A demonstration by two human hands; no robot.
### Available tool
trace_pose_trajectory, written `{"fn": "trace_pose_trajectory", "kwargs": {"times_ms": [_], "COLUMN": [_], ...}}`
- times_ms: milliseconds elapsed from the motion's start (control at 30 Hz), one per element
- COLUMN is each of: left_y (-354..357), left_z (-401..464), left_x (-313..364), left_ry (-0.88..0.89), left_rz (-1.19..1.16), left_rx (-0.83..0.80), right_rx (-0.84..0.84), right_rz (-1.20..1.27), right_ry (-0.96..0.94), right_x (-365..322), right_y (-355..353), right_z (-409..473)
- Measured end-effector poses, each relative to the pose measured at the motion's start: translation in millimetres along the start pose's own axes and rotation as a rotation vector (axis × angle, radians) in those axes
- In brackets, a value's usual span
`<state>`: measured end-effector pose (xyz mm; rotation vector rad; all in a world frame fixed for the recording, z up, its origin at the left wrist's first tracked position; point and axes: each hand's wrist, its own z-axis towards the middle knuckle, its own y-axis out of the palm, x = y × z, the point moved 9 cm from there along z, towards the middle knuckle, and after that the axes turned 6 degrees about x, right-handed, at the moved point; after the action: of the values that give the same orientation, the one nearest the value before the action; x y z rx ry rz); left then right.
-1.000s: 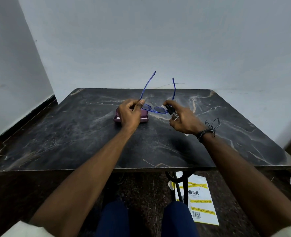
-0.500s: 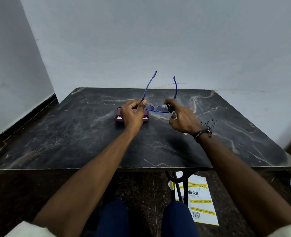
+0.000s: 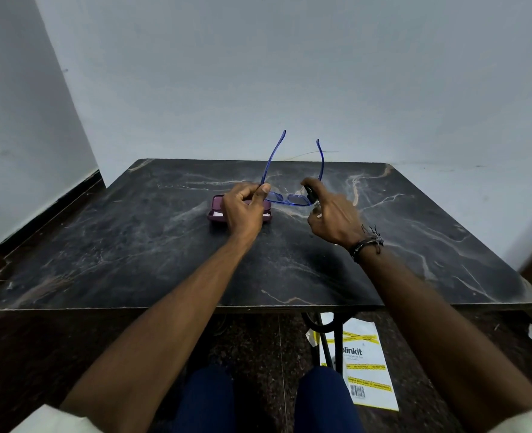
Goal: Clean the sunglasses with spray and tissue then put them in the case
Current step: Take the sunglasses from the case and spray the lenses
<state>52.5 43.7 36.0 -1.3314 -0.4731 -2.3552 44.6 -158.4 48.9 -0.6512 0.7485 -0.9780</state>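
Blue-framed sunglasses (image 3: 289, 200) hang above the black marble table (image 3: 152, 257), lenses facing down and both temple arms pointing up and away. My left hand (image 3: 243, 210) pinches the frame at its left hinge. My right hand (image 3: 332, 218) is closed on a small dark spray bottle (image 3: 311, 195), its top right beside the right lens. Behind my left hand lies a maroon glasses case (image 3: 216, 214), open, with something white inside; most of it is hidden by the hand.
The table reaches a pale wall at the back and another wall on the left. Below the near edge stand the table's dark metal leg (image 3: 322, 335) and a white and yellow printed bag (image 3: 366, 370) on the floor. My knees show at the bottom.
Both hands with the sunglasses and spray bottle shifted slightly; the bottle stays at the right lens. Grips are unchanged.
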Motion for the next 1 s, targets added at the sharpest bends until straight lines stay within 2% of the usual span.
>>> {"fn": "trace_pose_trajectory", "kwargs": {"times_ms": [333, 1000], "left_y": [3, 6], "left_z": [0, -2], "left_x": [-7, -10], "left_ry": [-0.041, -0.063], "left_rz": [0.002, -0.007], "left_rx": [0.011, -0.009], "right_rx": [0.048, 0.020], "right_rz": [-0.081, -0.132], "right_ry": [0.028, 0.065], "right_x": [2, -3], "right_y": [-3, -4], "right_z": [0, -1]}}
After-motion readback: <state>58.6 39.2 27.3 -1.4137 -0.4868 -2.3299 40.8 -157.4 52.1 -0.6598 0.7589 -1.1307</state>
